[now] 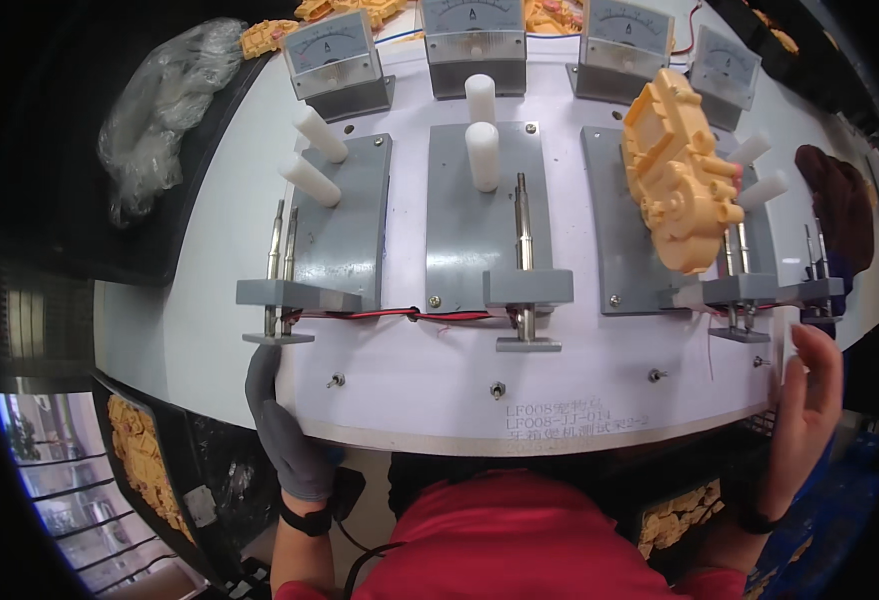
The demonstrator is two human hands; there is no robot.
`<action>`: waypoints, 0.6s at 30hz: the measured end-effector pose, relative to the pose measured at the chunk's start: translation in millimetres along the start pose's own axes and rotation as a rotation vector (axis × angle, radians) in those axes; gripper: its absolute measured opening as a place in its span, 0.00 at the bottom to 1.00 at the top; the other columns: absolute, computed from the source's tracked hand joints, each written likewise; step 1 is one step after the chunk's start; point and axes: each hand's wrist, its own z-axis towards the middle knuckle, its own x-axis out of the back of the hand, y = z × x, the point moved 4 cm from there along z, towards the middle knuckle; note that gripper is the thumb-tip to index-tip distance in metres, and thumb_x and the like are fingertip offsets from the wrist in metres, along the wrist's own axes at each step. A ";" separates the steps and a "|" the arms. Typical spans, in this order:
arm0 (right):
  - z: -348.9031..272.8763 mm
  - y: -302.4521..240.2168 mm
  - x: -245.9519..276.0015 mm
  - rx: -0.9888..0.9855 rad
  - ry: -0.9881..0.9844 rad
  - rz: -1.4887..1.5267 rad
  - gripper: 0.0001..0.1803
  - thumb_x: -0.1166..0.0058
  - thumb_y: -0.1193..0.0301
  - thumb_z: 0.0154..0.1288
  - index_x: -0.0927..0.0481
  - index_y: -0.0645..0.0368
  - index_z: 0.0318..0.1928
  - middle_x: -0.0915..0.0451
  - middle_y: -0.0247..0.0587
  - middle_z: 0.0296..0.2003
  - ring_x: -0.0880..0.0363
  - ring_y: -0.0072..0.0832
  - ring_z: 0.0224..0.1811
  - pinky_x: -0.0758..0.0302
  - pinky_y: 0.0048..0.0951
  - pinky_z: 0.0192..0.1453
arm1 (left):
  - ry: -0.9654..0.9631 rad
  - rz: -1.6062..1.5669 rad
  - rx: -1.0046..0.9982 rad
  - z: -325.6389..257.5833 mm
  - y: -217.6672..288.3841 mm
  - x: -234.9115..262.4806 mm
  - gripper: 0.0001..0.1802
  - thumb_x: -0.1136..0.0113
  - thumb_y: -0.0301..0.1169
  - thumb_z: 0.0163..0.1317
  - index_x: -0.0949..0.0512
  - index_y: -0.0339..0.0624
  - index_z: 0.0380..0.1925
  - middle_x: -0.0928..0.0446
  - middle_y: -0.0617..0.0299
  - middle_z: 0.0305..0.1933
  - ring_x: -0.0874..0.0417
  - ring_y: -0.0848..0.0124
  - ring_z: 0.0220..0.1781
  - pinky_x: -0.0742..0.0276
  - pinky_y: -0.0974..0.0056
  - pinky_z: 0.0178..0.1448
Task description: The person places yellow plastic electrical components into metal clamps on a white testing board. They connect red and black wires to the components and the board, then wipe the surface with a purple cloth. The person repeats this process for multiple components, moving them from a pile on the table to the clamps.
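Note:
My left hand (295,440), in a grey glove, is at the board's near left edge. Its visible fingers stretch up to the flat foot plate (278,338) under the left test fixture's metal pins; the rest of that hand is partly hidden. My right hand (808,415) is bare and open beside the board's right edge, fingers pointing up, near a toggle switch (761,362). A yellow-orange plastic gearbox housing (675,175) sits on the fixture right of centre, above its grey base plate (615,265). The middle fixture's grey plate (465,230) bears white posts (483,155) and no housing.
Several analogue meters (475,45) line the back of the white board (410,400). Crumpled clear plastic (175,110) lies at the far left. Bins of yellow-orange parts (145,460) stand below the board. A dark cloth (840,205) is at the right.

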 end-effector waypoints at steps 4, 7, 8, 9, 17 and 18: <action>-12.2 -51.9 -11.4 0.406 -0.179 0.130 0.07 0.49 0.81 0.68 0.26 0.66 0.46 0.27 0.43 0.42 0.29 0.32 0.46 0.33 0.33 0.54 | 0.134 0.084 -0.049 -12.9 -10.3 12.8 0.34 0.56 0.47 0.75 0.41 0.33 0.70 0.34 0.50 0.68 0.30 0.57 0.69 0.33 0.52 0.72; 8.2 -90.4 -44.4 0.567 -0.442 0.045 0.07 0.37 0.82 0.63 0.16 0.64 0.42 0.19 0.46 0.34 0.22 0.38 0.34 0.24 0.33 0.43 | 0.178 0.118 0.109 0.5 2.7 14.5 0.39 0.59 0.59 0.71 0.33 0.33 0.63 0.31 0.52 0.63 0.30 0.62 0.66 0.36 0.55 0.71; 8.9 -88.7 -54.2 0.527 -0.466 0.060 0.10 0.33 0.82 0.60 0.15 0.62 0.43 0.19 0.46 0.35 0.20 0.37 0.36 0.23 0.33 0.44 | 0.136 0.116 0.039 5.6 3.5 14.7 0.37 0.63 0.55 0.73 0.32 0.29 0.62 0.29 0.47 0.63 0.28 0.58 0.66 0.35 0.55 0.70; 9.3 -92.1 -61.6 0.556 -0.474 -0.010 0.09 0.33 0.81 0.60 0.14 0.63 0.43 0.18 0.46 0.35 0.20 0.37 0.36 0.23 0.33 0.44 | 0.077 0.091 -0.026 7.3 3.9 10.1 0.36 0.67 0.50 0.76 0.31 0.25 0.62 0.27 0.41 0.63 0.26 0.53 0.65 0.35 0.54 0.70; 5.7 -93.4 -84.1 0.608 -0.602 -0.088 0.12 0.31 0.79 0.60 0.14 0.63 0.46 0.14 0.45 0.39 0.18 0.37 0.36 0.21 0.34 0.43 | 0.216 0.027 0.279 -12.3 -31.4 25.2 0.39 0.67 0.56 0.75 0.31 0.28 0.62 0.28 0.43 0.62 0.25 0.57 0.62 0.33 0.55 0.68; 5.7 -94.8 -84.5 0.617 -0.615 -0.103 0.12 0.31 0.79 0.60 0.14 0.63 0.46 0.14 0.45 0.39 0.18 0.37 0.36 0.21 0.34 0.43 | 0.225 0.024 0.274 -11.9 -31.4 25.4 0.39 0.67 0.56 0.75 0.32 0.28 0.62 0.28 0.43 0.62 0.25 0.57 0.62 0.33 0.54 0.68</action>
